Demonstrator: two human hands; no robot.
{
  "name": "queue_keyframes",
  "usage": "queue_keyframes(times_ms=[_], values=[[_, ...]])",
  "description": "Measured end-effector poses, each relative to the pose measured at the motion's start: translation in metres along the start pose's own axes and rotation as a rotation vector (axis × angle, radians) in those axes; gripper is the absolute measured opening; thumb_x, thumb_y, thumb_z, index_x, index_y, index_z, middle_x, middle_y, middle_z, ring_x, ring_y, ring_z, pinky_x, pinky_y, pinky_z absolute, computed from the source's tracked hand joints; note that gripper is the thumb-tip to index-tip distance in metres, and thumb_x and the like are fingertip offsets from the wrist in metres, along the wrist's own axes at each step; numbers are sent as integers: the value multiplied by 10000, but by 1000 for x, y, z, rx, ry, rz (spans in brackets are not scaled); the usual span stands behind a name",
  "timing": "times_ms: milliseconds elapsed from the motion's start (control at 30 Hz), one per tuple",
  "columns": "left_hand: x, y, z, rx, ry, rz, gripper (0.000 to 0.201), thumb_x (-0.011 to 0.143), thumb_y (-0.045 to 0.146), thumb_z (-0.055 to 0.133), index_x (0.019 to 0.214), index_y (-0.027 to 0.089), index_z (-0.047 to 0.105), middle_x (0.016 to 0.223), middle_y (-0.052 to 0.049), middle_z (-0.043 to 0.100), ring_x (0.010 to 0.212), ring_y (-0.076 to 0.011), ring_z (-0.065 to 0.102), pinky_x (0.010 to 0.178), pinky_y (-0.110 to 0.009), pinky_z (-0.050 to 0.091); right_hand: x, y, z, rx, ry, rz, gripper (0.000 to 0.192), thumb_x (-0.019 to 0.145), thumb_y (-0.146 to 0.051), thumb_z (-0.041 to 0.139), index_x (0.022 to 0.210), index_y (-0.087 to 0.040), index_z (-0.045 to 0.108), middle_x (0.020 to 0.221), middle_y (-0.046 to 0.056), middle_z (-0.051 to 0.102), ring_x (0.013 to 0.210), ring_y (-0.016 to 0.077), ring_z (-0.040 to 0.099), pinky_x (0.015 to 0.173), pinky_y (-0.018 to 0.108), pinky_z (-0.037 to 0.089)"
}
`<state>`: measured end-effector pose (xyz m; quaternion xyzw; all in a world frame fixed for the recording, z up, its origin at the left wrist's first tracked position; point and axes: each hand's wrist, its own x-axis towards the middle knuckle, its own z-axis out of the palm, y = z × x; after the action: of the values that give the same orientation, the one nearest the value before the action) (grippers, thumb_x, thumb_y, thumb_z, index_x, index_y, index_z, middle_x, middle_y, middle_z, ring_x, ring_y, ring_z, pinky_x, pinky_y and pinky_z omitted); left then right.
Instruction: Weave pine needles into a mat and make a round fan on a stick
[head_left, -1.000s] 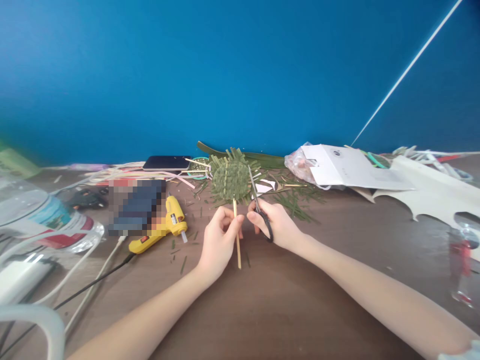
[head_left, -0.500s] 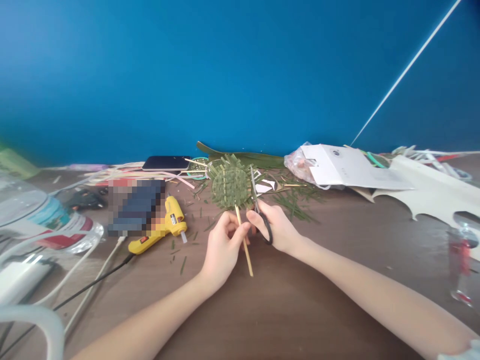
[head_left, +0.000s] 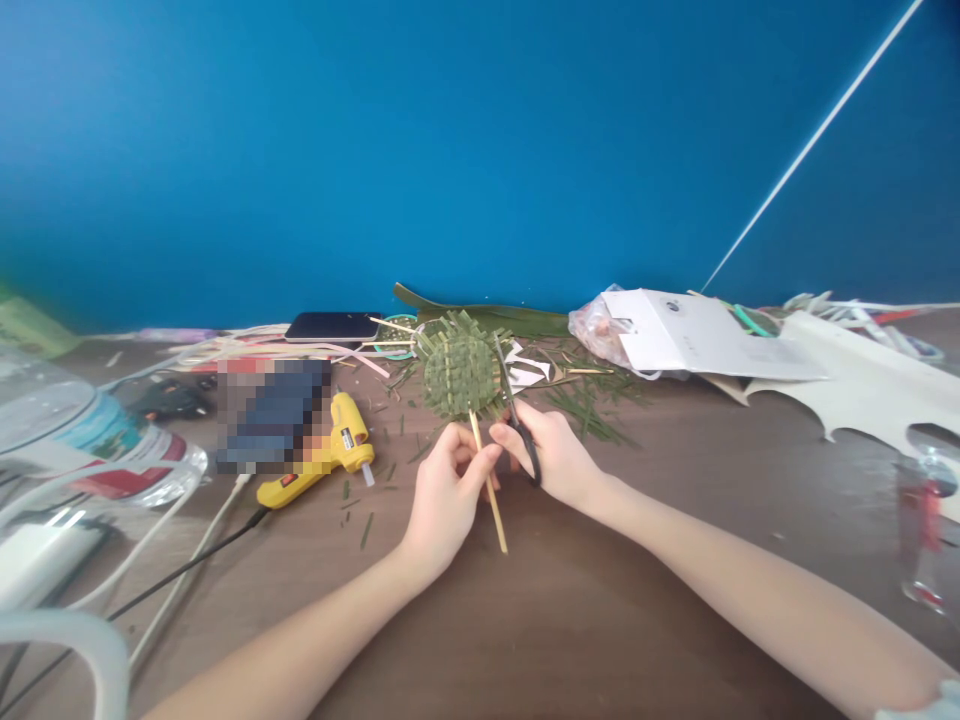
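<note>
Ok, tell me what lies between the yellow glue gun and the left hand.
Head view: between the yellow glue gun and the left hand is brown table with a few scattered green leaf trimmings.

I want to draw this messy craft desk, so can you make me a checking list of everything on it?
Surface: brown table, strewn with green clippings.
Job's things: woven leaf disc on a wooden stick; scissors at its right edge.
Clutter: yellow glue gun, phone, white card, plastic bag, long leaf.
Hands: left hand pinches the stick; right hand holds the scissors.
Cables: black and white cords at left.
Surroundings: blue wall.
</note>
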<state>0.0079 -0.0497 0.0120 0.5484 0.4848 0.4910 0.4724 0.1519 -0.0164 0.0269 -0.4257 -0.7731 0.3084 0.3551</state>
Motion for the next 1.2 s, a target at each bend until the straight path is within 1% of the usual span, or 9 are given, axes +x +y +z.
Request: queue_keyframes(times_ms=[167, 267, 600, 867, 1067, 1200], values=[[0, -1, 0, 11, -1, 2, 259, 805, 387, 551, 702, 191, 417, 545, 49, 550, 500, -96, 527, 501, -200, 415, 0, 1, -1, 13, 6, -6, 307, 860, -481, 469, 740, -199, 443, 487, -39, 508, 444, 111, 500, 500, 220, 380], [0, -1, -1, 30, -1, 6, 250, 809, 382, 543, 703, 191, 422, 538, 54, 542, 496, -93, 521, 501, -196, 410, 1, 0, -3, 2, 1, 20, 315, 859, -483, 468, 730, -196, 456, 485, -38, 512, 445, 110, 498, 493, 219, 376], [2, 5, -3, 104, -38, -1, 233, 809, 350, 527, 681, 192, 414, 515, 62, 517, 487, -94, 506, 503, -193, 397, 8, -3, -18, -56, 2, 38, 411, 854, -547, 423, 633, -201, 439, 463, -32, 525, 439, 109, 500, 499, 235, 381], [5, 7, -5, 134, -42, 27, 242, 808, 353, 526, 667, 191, 414, 506, 64, 510, 476, -91, 503, 495, -192, 390, 10, -4, -21, -82, 10, 0, 400, 856, -537, 430, 631, -207, 438, 443, -36, 507, 410, 112, 491, 487, 240, 382], [6, 6, -7, 121, -48, 26, 244, 810, 358, 530, 675, 192, 412, 504, 69, 514, 457, -86, 513, 475, -185, 403, 10, -3, -20, -89, 20, 22, 397, 849, -544, 441, 640, -205, 443, 438, -40, 502, 413, 114, 503, 491, 240, 386], [6, 6, -7, 67, -58, -7, 250, 815, 385, 521, 698, 195, 408, 502, 78, 502, 408, -89, 524, 444, -194, 430, 11, -2, -21, -77, 19, 24, 411, 842, -557, 441, 620, -212, 422, 436, -38, 501, 409, 116, 503, 488, 245, 388]])
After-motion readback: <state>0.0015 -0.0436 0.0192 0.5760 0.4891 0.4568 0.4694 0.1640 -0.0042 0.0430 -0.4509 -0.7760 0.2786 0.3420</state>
